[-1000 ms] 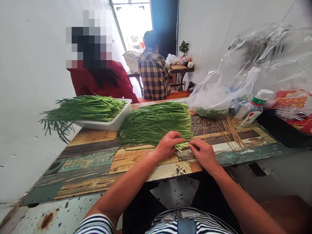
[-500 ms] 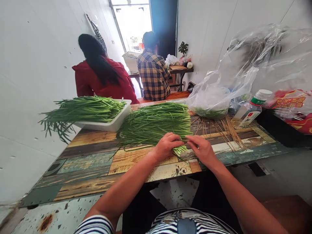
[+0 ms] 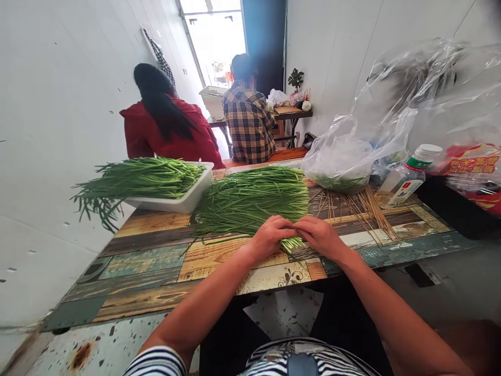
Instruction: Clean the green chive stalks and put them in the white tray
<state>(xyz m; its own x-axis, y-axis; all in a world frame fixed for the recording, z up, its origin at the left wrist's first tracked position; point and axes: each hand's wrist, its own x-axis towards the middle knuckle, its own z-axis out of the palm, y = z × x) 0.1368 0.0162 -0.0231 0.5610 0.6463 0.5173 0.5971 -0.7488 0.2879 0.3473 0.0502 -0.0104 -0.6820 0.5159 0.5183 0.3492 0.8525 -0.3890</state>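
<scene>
My left hand [image 3: 270, 237] is closed over a small bunch of garlic chives [image 3: 291, 244], whose pale cut ends stick out to the right. Its fingertips meet those of my right hand [image 3: 319, 236], which is pinched together at the cut ends. Whatever lies between the right fingertips is hidden. Just beyond both hands, a broad pile of garlic chives [image 3: 254, 201] lies on the table, stems to the right. To its left, more chives [image 3: 156, 177] fill a white plastic tub [image 3: 182, 205], their leaves hanging over the side. Thin wooden skewers [image 3: 376, 216] lie scattered to the right.
A clear plastic bag [image 3: 332, 156] with greens stands behind the skewers. Near it are a bottle [image 3: 410, 177] and a red package [image 3: 479, 169]. Two people sit beyond the table [image 3: 144, 287], one in red [image 3: 168, 128], one in a plaid shirt [image 3: 248, 125].
My right hand has moved slightly left, so its fingertips now touch those of my left hand at the bunch. The whole view has shifted a little.
</scene>
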